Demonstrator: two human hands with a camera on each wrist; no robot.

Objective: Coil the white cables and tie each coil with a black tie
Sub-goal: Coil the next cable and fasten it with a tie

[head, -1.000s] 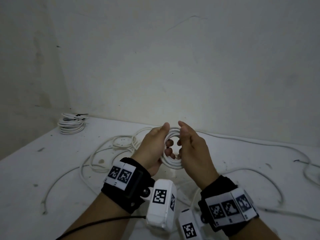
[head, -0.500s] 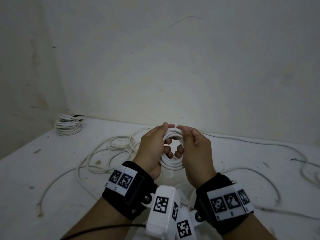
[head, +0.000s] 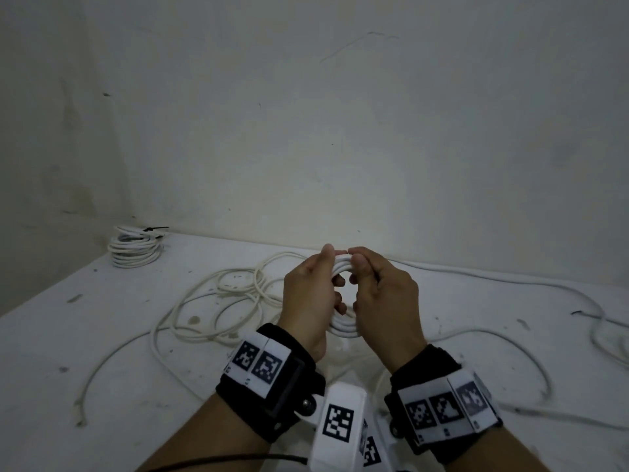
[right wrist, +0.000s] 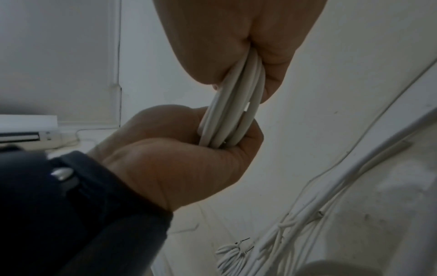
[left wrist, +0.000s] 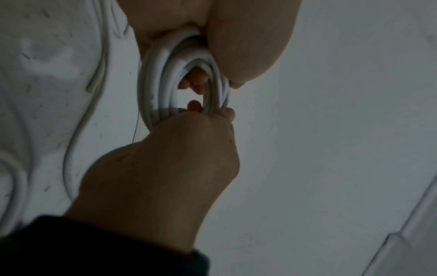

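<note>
Both hands hold a small coil of white cable (head: 343, 326) upright above the white table (head: 102, 335). My left hand (head: 311, 294) grips its left side, with the thumb on top. On the right side my right hand (head: 383, 296) grips it, and its thumb meets the left one. The left wrist view shows the coil (left wrist: 165, 82) as several loops with my left hand (left wrist: 170, 149) curled round their lower end. In the right wrist view the loops (right wrist: 232, 112) run between my right hand (right wrist: 179, 155) and left hand (right wrist: 236, 37). No black tie shows on this coil.
A finished coil (head: 134, 249) with a black tie (head: 155, 229) lies at the back left by the wall. Loose white cable (head: 221, 301) sprawls left of my hands. Another cable (head: 510, 282) runs off to the right, and a small black strip (head: 578, 313) lies near it.
My thumbs have drawn together on top of the coil and both hands have closed in on it. The hands stay in about the same spot above the table.
</note>
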